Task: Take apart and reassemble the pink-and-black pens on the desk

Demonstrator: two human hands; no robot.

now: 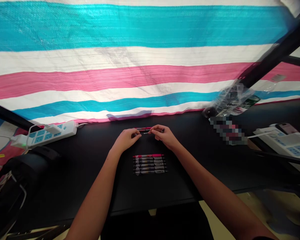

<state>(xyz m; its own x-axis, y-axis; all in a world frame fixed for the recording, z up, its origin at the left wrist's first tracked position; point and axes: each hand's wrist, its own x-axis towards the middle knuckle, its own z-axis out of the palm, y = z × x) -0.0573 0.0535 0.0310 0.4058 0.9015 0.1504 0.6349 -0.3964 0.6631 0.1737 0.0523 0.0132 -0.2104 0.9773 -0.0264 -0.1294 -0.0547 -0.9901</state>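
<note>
My left hand [127,138] and my right hand [165,136] are close together over the far middle of the black table. Between them is a slim pen [145,133], with the fingers of each hand closed on one end. Dark tips of it show at both hands, and its middle is partly visible. Just beyond the fingers lie red pens [143,129], partly covered by my hands. Nearer to me is a neat row of pens laid side by side: a red pen [148,155] at the far end, then several black-and-clear pens [150,168].
A white power strip [53,135] with plugs and cables lies at the left, near a black object [37,163]. Clear plastic bottles [236,100] and a blurred-out patch are at the right, with another power strip [287,143] and a phone [286,128]. A striped sheet [140,60] hangs behind.
</note>
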